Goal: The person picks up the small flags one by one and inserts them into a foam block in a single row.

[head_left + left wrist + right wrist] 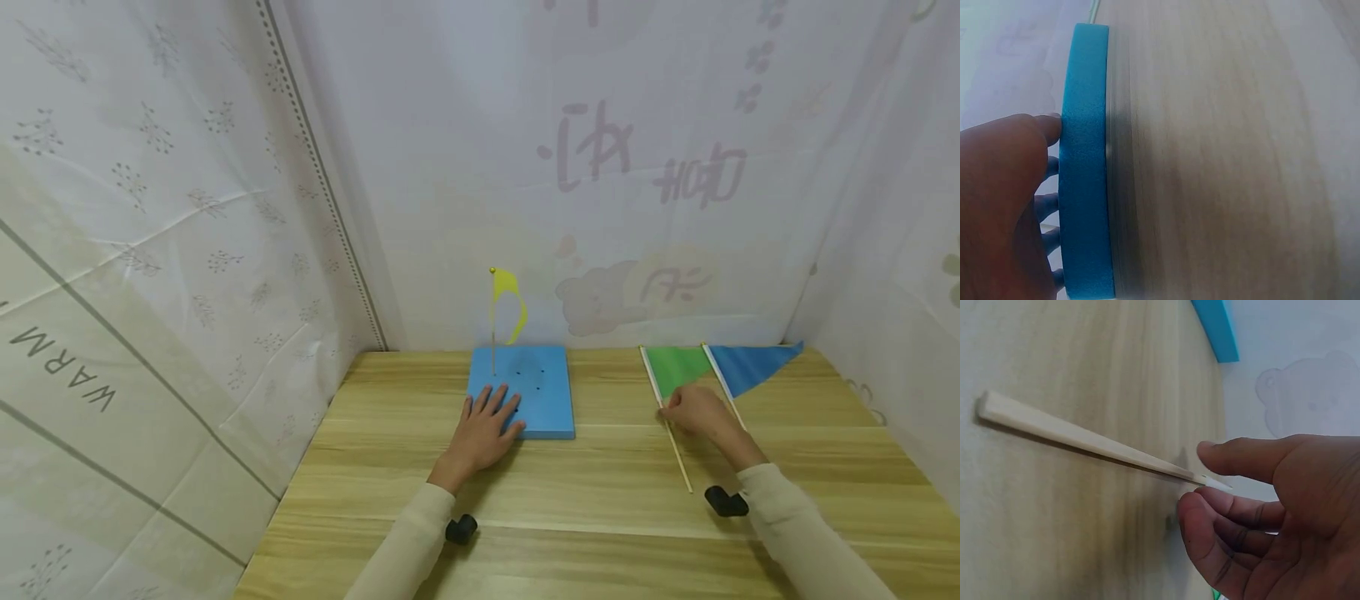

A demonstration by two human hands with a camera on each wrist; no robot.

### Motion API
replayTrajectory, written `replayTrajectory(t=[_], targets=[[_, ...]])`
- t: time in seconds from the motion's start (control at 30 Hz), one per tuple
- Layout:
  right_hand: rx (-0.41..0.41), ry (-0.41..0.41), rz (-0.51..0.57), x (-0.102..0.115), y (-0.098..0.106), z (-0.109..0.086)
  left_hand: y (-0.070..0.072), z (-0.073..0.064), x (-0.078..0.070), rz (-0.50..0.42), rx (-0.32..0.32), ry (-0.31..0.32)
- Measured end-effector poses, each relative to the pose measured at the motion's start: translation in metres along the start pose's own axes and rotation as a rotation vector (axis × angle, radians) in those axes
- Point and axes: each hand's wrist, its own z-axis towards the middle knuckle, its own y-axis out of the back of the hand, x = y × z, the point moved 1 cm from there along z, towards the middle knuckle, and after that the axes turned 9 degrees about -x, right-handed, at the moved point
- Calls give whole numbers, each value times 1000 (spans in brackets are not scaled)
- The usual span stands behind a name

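With fingers spread, my left hand [480,433] presses on the near left part of a blue foam board [551,404] dotted with small holes. The left wrist view shows the board's side [1087,162] edge-on, with the thumb at its top edge. A yellow flag [506,281] stands upright in the board, beyond the fingertips. To the right, my right hand [699,410] has its fingers curled round the stick of a green flag [677,369]. In the right wrist view, the wooden stick [1085,437] passes between the thumb and fingers, close along the table.
A blue pennant [750,367] lies on the wooden table [585,508] just right of the green flag, its stick partly hidden under my right hand. Printed curtains [465,183] hang behind the table and along both sides.
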Motion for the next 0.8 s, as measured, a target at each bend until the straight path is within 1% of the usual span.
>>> replayTrajectory(t=[0.27,0.47,0.6,0.8], targets=[[18,-63,9,-1,-6,0,-1,1,1,4,3,2],[-1,-37,30,-9,-6,5,-1,1,1,8,8,8],[-4,-29,20,-14,-8,9,-2,1,1,8,7,8],[18,-54,21,-5,-1,5,-2,1,1,18,10,6]])
